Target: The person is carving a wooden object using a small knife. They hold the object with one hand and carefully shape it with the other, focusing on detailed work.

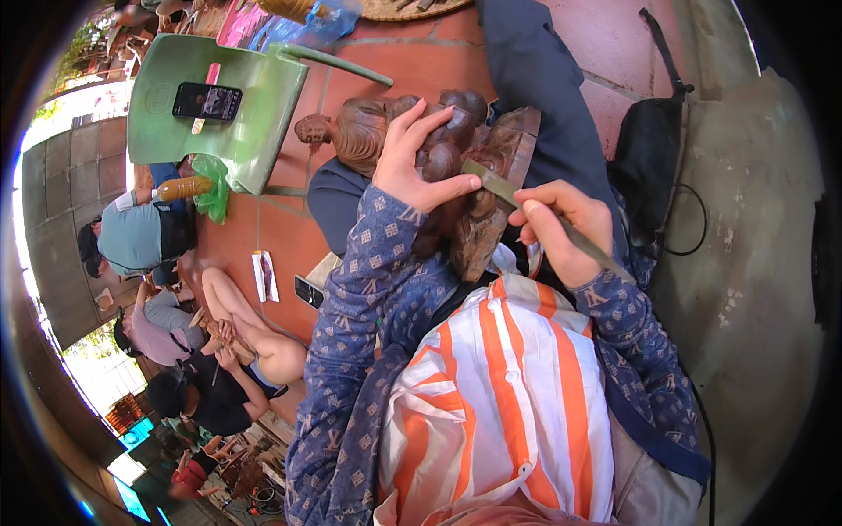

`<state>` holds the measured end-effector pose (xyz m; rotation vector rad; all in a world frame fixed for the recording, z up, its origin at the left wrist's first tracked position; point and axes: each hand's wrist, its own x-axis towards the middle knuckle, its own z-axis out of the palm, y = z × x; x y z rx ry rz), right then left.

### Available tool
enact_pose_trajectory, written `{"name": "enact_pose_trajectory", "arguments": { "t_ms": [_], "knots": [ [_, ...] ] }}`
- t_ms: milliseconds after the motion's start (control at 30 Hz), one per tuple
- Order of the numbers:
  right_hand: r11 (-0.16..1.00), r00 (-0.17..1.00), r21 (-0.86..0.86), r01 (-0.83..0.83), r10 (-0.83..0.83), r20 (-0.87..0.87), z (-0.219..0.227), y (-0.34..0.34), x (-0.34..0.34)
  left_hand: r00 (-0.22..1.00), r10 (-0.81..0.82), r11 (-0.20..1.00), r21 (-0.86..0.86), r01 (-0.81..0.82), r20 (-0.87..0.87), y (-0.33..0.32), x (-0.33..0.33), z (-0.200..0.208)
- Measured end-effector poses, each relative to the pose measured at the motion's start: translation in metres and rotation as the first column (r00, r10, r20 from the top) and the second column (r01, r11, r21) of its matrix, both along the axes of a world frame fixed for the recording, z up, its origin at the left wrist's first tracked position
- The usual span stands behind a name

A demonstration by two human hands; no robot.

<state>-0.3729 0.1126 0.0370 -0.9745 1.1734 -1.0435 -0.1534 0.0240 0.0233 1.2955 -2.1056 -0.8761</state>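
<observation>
A dark brown wooden carving [361, 131] lies across my lap, with a small carved head at its left end and rounded shapes in its middle. My left hand [410, 167] grips it from above, index and middle fingers stretched over the rounded part. The left thumb reaches to the tip of a flat olive-grey strip [493, 184], which could be a file or folded sandpaper. My right hand [568, 230] pinches this strip, whose tail runs back under the palm. The strip's tip rests against the carving, near its block-like base [517, 145].
Beyond my left arm stands a green plastic chair [263, 123] with a phone [207, 102] on it. Another phone [309, 292] lies beside my left sleeve. A black bag [647, 153] is at my right. Several people sit at the left, one in a black shirt [219, 394].
</observation>
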Motion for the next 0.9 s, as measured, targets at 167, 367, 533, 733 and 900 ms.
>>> {"name": "enact_pose_trajectory", "arguments": {
  "t_ms": [167, 367, 533, 733, 900],
  "knots": [
    [0.992, 0.988, -0.022, 0.122, -0.12, 0.096, -0.003, -0.001, -0.014, 0.997, 0.029, 0.999, 0.036, -0.027, -0.076, -0.004, 0.011, -0.001],
    [0.912, 0.899, -0.101, 0.398, -0.367, 0.239, -0.032, -0.004, -0.059, 0.833, 0.277, 0.907, 0.416, -0.063, -0.48, 0.004, 0.028, 0.009],
    [0.876, 0.868, -0.098, 0.472, -0.443, 0.223, -0.044, -0.008, -0.073, 0.828, 0.357, 0.891, 0.423, -0.163, -0.432, 0.016, 0.063, 0.003],
    [0.921, 0.909, -0.053, 0.385, -0.369, 0.192, -0.04, -0.011, -0.058, 0.865, 0.298, 0.906, 0.404, -0.123, -0.404, 0.034, 0.057, 0.001],
    [0.92, 0.914, -0.059, 0.388, -0.377, 0.15, -0.039, -0.01, -0.055, 0.954, 0.243, 0.957, 0.205, -0.206, -0.173, 0.035, 0.026, 0.012]
  ]
}}
